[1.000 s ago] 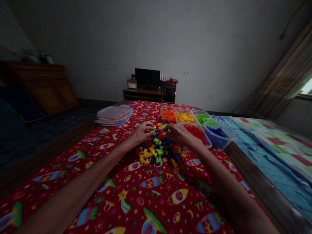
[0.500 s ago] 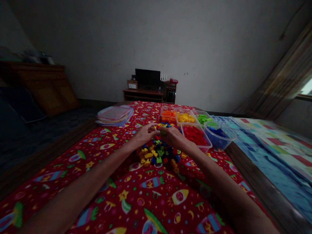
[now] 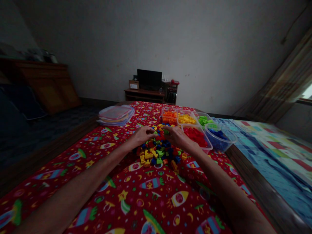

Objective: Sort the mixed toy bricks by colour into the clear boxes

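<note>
A mixed pile of toy building bricks (image 3: 159, 152) in yellow, blue, green and red lies on the red patterned tablecloth (image 3: 156, 198). Above its left side, my left hand (image 3: 142, 136) has thumb and fingers closed at the tips on what looks like a small green brick (image 3: 155, 132). My right hand (image 3: 177, 136) reaches over the pile from the right, its fingers closed around another green brick, mostly hidden by them. A narrow gap separates the two hands. Beside my right hand stands a clear tub of red bricks (image 3: 195, 136).
Clear containers hold orange bricks (image 3: 170, 117), yellow bricks (image 3: 186, 119), green bricks (image 3: 205, 121) and blue bricks (image 3: 217, 133). Stacked plastic lids (image 3: 115, 115) lie at the table's far left. A bed with a patchwork cover (image 3: 280, 139) adjoins on the right.
My hands were together at the fingertips over the pile; now they have drawn apart, left hand slightly leftward and right hand rightward. The view has shifted a little.
</note>
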A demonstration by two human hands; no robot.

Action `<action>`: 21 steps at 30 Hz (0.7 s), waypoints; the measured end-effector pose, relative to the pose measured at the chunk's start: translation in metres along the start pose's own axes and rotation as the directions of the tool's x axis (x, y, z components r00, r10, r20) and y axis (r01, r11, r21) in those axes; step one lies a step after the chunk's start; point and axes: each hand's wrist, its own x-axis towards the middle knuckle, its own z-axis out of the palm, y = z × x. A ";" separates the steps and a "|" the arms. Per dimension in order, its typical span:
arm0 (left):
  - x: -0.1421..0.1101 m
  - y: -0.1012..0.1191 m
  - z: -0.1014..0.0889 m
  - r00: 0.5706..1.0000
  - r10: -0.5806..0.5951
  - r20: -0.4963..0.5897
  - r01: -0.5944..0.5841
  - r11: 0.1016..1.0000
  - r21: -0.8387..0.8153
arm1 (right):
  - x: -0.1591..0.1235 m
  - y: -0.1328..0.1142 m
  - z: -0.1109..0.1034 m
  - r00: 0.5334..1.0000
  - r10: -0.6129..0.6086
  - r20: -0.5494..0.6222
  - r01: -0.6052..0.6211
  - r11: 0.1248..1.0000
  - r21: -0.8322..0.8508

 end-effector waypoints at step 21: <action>0.002 -0.007 -0.012 0.994 -0.099 -0.050 0.095 0.993 -0.073 | 0.009 0.123 -0.073 0.882 0.428 -0.195 -0.469 0.831 -0.299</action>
